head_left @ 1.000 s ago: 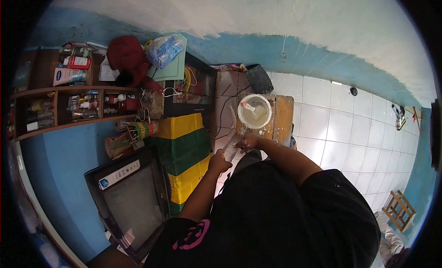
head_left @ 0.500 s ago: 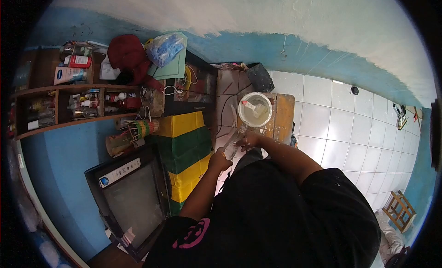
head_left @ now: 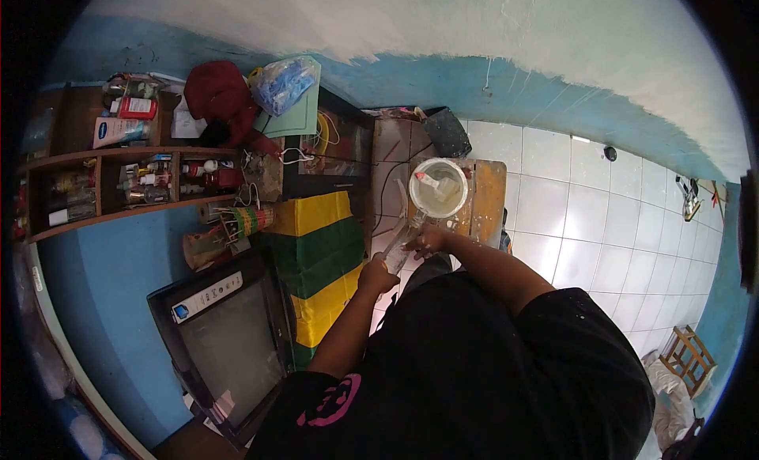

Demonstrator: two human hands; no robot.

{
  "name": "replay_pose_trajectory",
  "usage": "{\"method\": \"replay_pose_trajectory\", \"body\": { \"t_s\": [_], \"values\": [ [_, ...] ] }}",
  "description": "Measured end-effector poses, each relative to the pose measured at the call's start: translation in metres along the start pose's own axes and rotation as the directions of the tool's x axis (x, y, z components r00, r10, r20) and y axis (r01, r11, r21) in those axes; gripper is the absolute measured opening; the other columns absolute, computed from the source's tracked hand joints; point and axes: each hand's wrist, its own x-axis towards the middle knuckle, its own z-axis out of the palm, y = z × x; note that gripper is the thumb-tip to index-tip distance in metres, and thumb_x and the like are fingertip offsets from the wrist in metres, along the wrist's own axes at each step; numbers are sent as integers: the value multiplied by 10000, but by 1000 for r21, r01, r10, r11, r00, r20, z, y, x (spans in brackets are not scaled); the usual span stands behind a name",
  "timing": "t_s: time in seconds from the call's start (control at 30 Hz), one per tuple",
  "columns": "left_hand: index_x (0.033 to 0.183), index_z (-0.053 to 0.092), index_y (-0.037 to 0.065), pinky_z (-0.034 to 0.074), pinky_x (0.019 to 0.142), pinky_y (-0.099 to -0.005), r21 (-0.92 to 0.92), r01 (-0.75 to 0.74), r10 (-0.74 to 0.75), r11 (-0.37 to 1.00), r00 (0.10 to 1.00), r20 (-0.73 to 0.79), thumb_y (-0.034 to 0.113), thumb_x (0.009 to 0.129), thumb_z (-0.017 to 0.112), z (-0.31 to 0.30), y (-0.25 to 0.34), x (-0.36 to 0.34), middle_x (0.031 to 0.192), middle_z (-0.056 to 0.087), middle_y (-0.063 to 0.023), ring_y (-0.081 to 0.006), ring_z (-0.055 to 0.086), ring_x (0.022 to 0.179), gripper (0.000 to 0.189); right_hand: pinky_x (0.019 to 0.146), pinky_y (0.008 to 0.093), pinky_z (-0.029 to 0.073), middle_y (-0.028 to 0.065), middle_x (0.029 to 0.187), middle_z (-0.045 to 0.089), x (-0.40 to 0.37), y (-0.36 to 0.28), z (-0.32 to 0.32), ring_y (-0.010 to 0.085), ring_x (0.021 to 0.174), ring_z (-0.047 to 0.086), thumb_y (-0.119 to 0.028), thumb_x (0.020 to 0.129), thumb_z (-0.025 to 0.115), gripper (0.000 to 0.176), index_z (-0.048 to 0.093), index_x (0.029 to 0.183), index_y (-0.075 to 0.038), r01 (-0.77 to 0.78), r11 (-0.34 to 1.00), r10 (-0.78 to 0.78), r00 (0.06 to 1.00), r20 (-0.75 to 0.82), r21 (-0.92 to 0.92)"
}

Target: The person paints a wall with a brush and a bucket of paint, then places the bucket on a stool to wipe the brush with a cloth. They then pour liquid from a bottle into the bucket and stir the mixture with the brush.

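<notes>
Below the bucket, my left hand (head_left: 379,277) is closed around the lower end of a long, pale, partly see-through object (head_left: 398,257); its exact kind I cannot make out. My right hand (head_left: 428,239) has its fingers bent against the same object, higher up and to the right. Just beyond my hands stands a white bucket (head_left: 415,199) with whitish paint inside. A tool with a white and orange-red handle (head_left: 427,181) leans in the bucket.
The bucket stands on a paint-spotted wooden stool (head_left: 488,199). To the left are a striped yellow-green cloth (head_left: 320,254), an old television (head_left: 229,349) and a shelf (head_left: 99,179) of bottles. Ahead is a half-painted blue wall (head_left: 443,80); white tiles (head_left: 581,215) lie right.
Almost nothing differs. Both hands stay at the pale object, and the bucket has not moved; the view has shifted very slightly.
</notes>
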Motion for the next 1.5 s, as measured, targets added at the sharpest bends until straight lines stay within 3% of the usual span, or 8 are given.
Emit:
{"method": "replay_pose_trajectory", "body": {
  "t_s": [0.2,0.3,0.4,0.7,0.9,1.17,1.3,1.5],
  "values": [
    [1139,450,88,460,805,-387,32,-7,8,999,1000,-22,213,514,728,1,1,-1,1000,596,-164,-324,576,939,696,551,287,502,53,886,657,18,32,10,163,626,635,-261,754,617,367,586,1108,-168,398,821,-462,884,-67,-408],
    [1140,451,92,459,807,-388,21,-8,9,1000,1000,-20,214,514,733,2,0,1,1001,596,-163,-322,576,940,697,579,302,500,34,945,647,15,30,8,175,668,630,-265,723,639,409,578,1116,-169,179,929,-190,982,-1,-325],
    [1144,449,97,459,810,-388,37,-5,7,999,999,-47,215,517,738,-2,4,-3,1007,595,-159,-318,576,942,700,584,304,501,26,971,641,18,33,9,167,682,632,-281,717,641,432,568,1131,-177,317,855,-366,929,-44,-411],
    [1160,440,106,459,806,-391,55,9,-8,998,1000,-26,223,527,733,1,4,-1,1007,595,-159,-321,576,941,707,479,248,459,67,762,646,6,-11,2,108,586,605,-241,751,635,305,633,1021,-99,-416,822,440,897,29,390],
    [1158,429,82,457,806,-390,-72,-49,45,996,997,-57,210,522,726,16,-5,11,997,594,-173,-326,572,946,714,482,262,455,75,652,617,-4,-28,5,119,578,599,-285,723,675,299,654,900,-45,-231,794,368,919,-141,562],
    [1186,397,66,446,835,-379,-291,-188,141,938,975,-173,145,532,748,21,-6,13,1040,579,-167,-316,559,982,747,684,356,481,172,856,618,-19,-100,-12,262,771,613,-363,617,752,551,560,931,47,-232,972,207,899,-387,-20],
    [1221,363,69,439,849,-386,-416,-286,162,863,937,-308,145,550,753,21,-20,28,1079,560,-164,-321,543,1009,780,806,351,460,211,984,597,6,-116,1,301,947,582,-369,624,744,738,432,1151,44,-286,946,325,806,-495,156],
    [1261,300,9,425,867,-380,-393,-563,198,727,719,-666,191,567,762,-21,-30,34,1127,512,-216,-333,520,1041,853,826,360,457,261,992,586,46,-185,1,355,951,578,-368,635,732,877,284,1268,41,-280,946,127,784,-608,-163]
  ]
}}
